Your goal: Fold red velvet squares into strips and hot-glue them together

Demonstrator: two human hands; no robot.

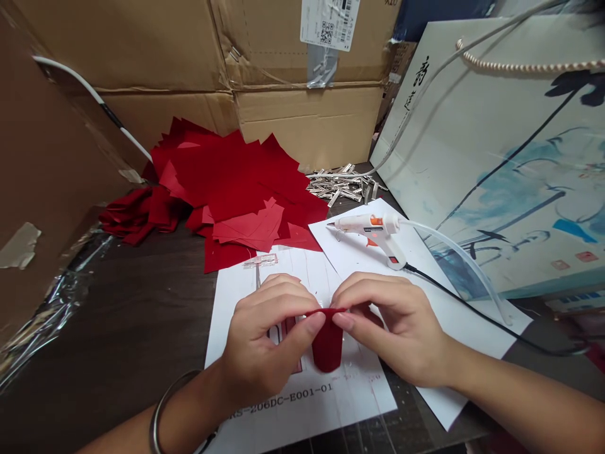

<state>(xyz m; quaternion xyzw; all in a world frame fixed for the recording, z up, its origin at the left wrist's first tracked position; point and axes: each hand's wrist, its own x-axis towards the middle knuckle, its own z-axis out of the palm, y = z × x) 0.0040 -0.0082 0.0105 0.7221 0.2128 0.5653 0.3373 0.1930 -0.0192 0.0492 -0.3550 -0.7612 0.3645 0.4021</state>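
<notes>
Between both hands hangs a small piece of red felt-like fabric (327, 345), held by its top edge above a printed white sheet (350, 403). My left hand (271, 334) pinches the left end of that edge between thumb and fingers. At the right end, my right hand (394, 325) pinches it the same way. The fabric's lower part hangs down, rounded at the bottom. Behind my left fingers, red printed shapes on the sheet are partly hidden. A white hot glue gun (373, 230) lies on another white sheet (437, 315) beyond my right hand.
A heap of red fabric pieces (227, 170) lies at the back left. Beside it are many metal hair clips (343, 184). Cardboard boxes (307, 126) wall off the back; a painted paper bag (472, 157) stands at right. A black cord (463, 302) trails from the glue gun.
</notes>
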